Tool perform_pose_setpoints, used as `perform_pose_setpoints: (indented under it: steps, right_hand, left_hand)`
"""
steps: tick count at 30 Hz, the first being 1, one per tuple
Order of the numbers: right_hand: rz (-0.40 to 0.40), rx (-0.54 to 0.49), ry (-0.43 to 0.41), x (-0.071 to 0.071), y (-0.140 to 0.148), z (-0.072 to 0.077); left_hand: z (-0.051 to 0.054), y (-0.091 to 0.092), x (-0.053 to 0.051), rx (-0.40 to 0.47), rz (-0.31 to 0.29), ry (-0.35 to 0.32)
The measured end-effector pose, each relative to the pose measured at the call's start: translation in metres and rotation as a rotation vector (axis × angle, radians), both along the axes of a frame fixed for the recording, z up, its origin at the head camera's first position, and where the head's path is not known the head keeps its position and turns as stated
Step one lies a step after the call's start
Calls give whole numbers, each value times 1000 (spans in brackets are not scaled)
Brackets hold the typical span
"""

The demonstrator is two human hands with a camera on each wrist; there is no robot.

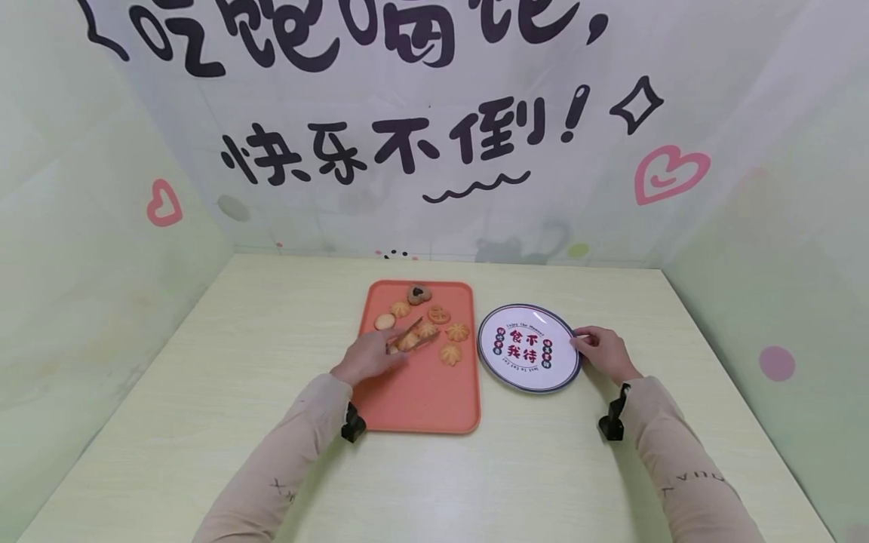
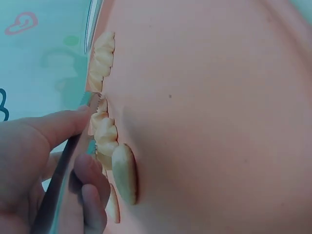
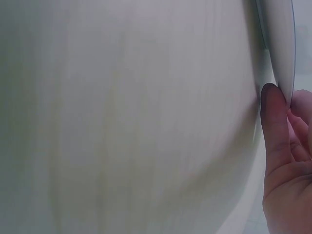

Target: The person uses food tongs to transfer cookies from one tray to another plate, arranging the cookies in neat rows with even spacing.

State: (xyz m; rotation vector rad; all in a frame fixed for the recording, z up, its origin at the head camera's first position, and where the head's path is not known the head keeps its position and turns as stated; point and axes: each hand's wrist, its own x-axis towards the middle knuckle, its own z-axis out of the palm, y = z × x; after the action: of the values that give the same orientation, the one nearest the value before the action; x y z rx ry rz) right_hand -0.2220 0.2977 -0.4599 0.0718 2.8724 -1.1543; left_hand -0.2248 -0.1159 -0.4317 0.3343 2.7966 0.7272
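The left hand (image 1: 370, 356) grips one pair of tongs (image 2: 54, 197), fingers curled, above one orange tray (image 1: 421, 400) holding at least seven cookies (image 1: 450, 354), one heart-shaped; whether the tongs clasp any is unclear. Just right of the tray, the right hand (image 1: 606, 353) pinches one blue-rimmed plate (image 1: 530, 348) by its right edge.

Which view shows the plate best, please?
The head view, showing the printed plate nearly whole. The right wrist view shows part of its rim, pinched by the right hand; the left wrist view, apparently a sliver.
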Motion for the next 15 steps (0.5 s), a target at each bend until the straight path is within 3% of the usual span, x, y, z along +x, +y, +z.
perform_pose_setpoints:
  steps: [6,15]
  right_hand:
    - [-6,-1,1,0,0,-1]
    - [-9,3,-18,-1,1,-2]
  left_hand:
    - [3,4,-1,-37,11,3]
    - [11,9,-7,-74,52,-70]
